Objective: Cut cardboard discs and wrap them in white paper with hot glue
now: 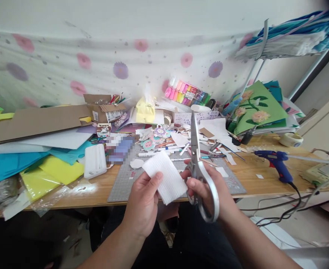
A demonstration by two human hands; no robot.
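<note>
My left hand [144,200] pinches a folded white sheet with a ribbed texture, perhaps crepe paper [166,177], between thumb and fingers. To its right, my right hand [206,186] grips a pair of metal scissors [196,149]. The scissors point up and away from me, and their blades look closed. One large handle loop hangs below my right palm. Both hands are held in front of the table's near edge, with the white sheet close to the right fingertips. Behind them lies a grey cutting mat [122,186] strewn with pens and paper scraps.
Coloured sheets [52,170] and brown cardboard [46,121] pile up at the left, beside a white power bank-like box [95,161]. A blue glue gun [278,164] with trailing cables lies at the right. Behind stand a small carton [105,112] and a pack of coloured clay [188,92].
</note>
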